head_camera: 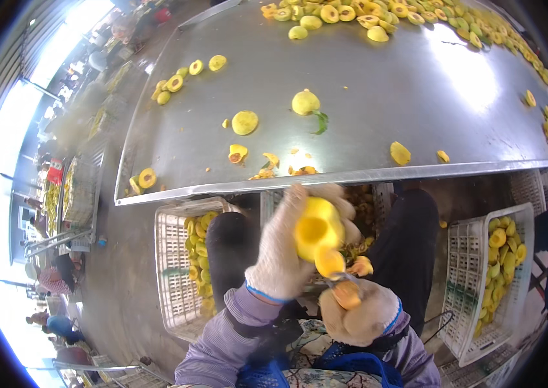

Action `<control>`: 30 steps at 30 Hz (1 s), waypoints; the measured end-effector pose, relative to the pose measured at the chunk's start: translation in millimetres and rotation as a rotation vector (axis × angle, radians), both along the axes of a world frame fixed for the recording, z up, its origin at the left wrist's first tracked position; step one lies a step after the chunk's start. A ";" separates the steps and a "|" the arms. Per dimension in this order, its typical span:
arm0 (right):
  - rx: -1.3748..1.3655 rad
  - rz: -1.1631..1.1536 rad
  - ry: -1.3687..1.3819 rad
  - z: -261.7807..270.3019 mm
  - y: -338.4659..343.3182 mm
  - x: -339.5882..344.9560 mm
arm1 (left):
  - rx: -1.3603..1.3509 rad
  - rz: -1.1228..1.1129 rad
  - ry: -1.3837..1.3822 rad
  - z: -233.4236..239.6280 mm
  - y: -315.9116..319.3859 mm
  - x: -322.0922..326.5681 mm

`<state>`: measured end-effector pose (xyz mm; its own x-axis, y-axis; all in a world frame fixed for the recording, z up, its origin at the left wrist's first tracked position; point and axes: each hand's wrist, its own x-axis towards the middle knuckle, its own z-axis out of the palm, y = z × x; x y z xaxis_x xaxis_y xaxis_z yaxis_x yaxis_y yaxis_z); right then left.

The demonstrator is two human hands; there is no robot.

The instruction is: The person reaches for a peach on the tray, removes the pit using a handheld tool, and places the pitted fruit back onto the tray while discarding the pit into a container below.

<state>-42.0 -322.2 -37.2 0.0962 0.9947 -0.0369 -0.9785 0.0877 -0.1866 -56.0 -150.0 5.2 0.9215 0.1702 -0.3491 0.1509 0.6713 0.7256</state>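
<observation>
My left hand (pixel 279 252), in a whitish knit glove, holds a yellow peach half (pixel 327 213) with a round hollow where the stone sat. My right hand (pixel 364 313), gloved the same way, grips a small metal pitting tool (pixel 344 277), mostly hidden by the fingers and blurred. A cut fruit piece (pixel 330 263) lies against the tool's end, just below the peach half. An orange-brown lump (pixel 347 295), perhaps a peach stone, shows at the right fingers. Another fruit scrap (pixel 361 266) appears beside them; whether it is held, I cannot tell.
Before me stands a metal table (pixel 254 63) with a raised rim. Peach halves (pixel 332 13) are heaped at its far side; two yellow fruits (pixel 245 122) lie nearer. Plastic crates of fruit stand left (pixel 172 276) and right (pixel 463 286). Scraps fill a container (pixel 364 203) between my knees.
</observation>
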 end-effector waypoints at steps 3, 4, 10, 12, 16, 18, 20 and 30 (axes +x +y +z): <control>0.022 -0.076 0.042 4.2 -1.8 -0.8 | 0.274 0.136 0.095 1.8 26.5 -14.7; -0.093 -0.068 -0.030 12.7 -2.8 6.1 | 0.376 0.241 0.070 -1.1 46.8 -28.6; -0.520 -0.112 -0.238 20.7 18.1 17.3 | 2.354 -0.101 0.293 -16.0 153.3 -45.8; -0.574 -0.038 -0.291 21.2 23.4 16.3 | 2.090 -0.108 0.214 -22.1 162.4 -9.1; -0.591 -0.023 -0.350 12.6 19.1 19.2 | 1.929 -0.004 0.228 -51.7 179.2 91.7; -0.634 -0.014 -0.355 13.5 21.1 20.1 | 2.020 0.006 0.262 -62.1 188.4 120.6; -0.667 0.003 -0.359 19.9 24.3 19.9 | 2.106 -0.263 0.450 -64.7 197.6 128.8; -0.732 -0.219 -0.658 8.2 29.5 14.3 | 0.682 -0.320 0.025 -13.6 89.2 41.2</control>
